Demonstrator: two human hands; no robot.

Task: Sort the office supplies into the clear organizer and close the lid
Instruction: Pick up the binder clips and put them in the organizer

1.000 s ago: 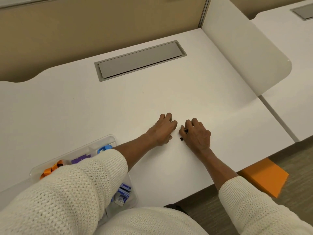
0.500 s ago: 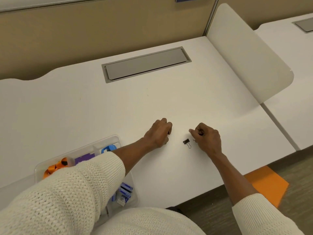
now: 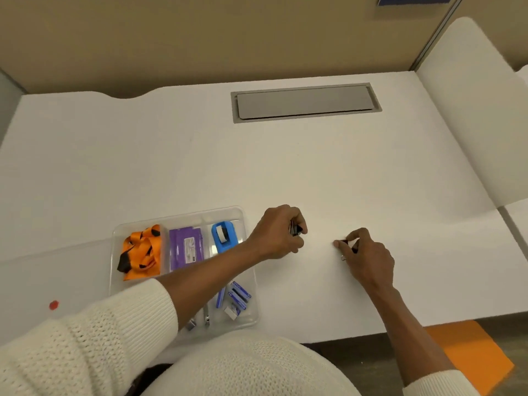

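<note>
The clear organizer [image 3: 248,261] lies on the white desk to the left of my hands, partly under my left forearm. It holds an orange and black lanyard [image 3: 141,251], a purple pack [image 3: 185,247], a blue tape dispenser [image 3: 224,235] and small blue staple boxes [image 3: 239,297]. My left hand [image 3: 278,232] is closed around small black binder clips [image 3: 295,230] just right of the organizer. My right hand [image 3: 364,257] pinches a black binder clip [image 3: 347,243] low over the desk. No lid is in view.
A grey cable hatch [image 3: 305,102] is set into the desk [image 3: 200,167] at the back. A white divider panel [image 3: 480,110] rises at the right. A red dot [image 3: 53,305] marks the desk at the left. An orange sheet [image 3: 471,355] lies on the floor at the lower right.
My right hand has picked up the loose binder clip that lay between the hands. The view has swung left, so the organizer shows in full. My left hand stays closed on its clips.
</note>
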